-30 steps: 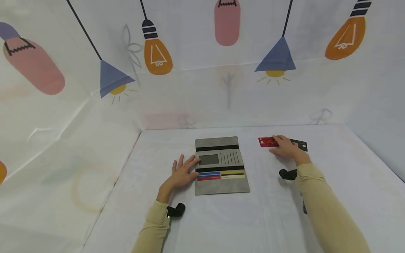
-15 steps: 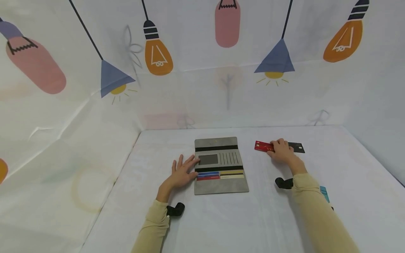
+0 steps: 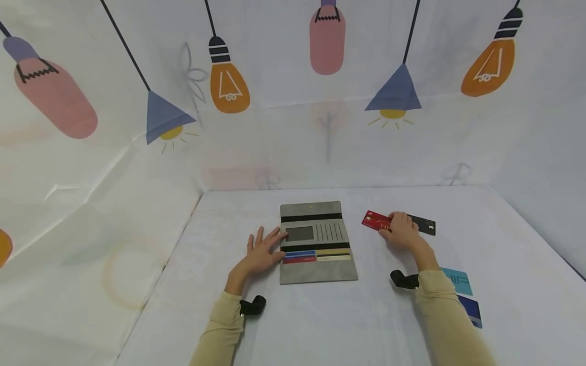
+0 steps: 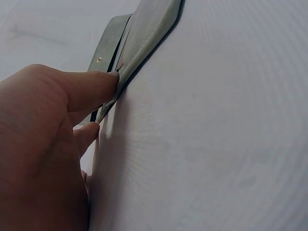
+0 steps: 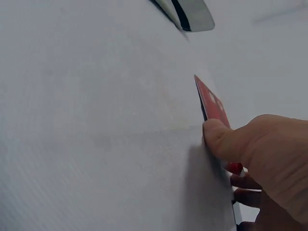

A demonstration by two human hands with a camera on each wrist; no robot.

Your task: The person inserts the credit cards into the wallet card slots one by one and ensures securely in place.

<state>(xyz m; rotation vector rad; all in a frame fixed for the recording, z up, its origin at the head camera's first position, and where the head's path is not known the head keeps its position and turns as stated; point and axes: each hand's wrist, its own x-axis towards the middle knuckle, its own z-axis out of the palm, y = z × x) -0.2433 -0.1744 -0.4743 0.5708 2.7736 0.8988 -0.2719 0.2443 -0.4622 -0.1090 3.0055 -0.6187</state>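
The wallet [image 3: 318, 274] lies flat and unfolded towards the table's [image 3: 320, 328] far edge, nearer its left edge than its right, with slotted cards [image 3: 299, 259] showing in its near half. The left hand [image 3: 260, 257] has its fingers spread wide and grips nothing; thumb and fingertips touch the wallet's left edge, and a light, steady touch there should be enough to stop it skidding without nudging the slotted cards. The right hand [image 3: 403, 235] is curled over the red card [image 3: 376, 221], thumb along its near edge and fingers past it, between the wallet and the table's right edge. The black card [image 3: 425, 225] juts out on the hand's other side; whether the pinch takes it in too, or how far the two overlap, cannot be told. For a sure grip, thumb and fingers do best on opposite long edges, since pressing flat on thin plastic would probably just slide it. If both are pinched, squaring them would help against fanning. The teal card [image 3: 460, 282] and blue card [image 3: 472, 310] lie nearer the table's near edge, partly hidden by the right sleeve [image 3: 446, 320], so a raised forearm would avoid dragging them.
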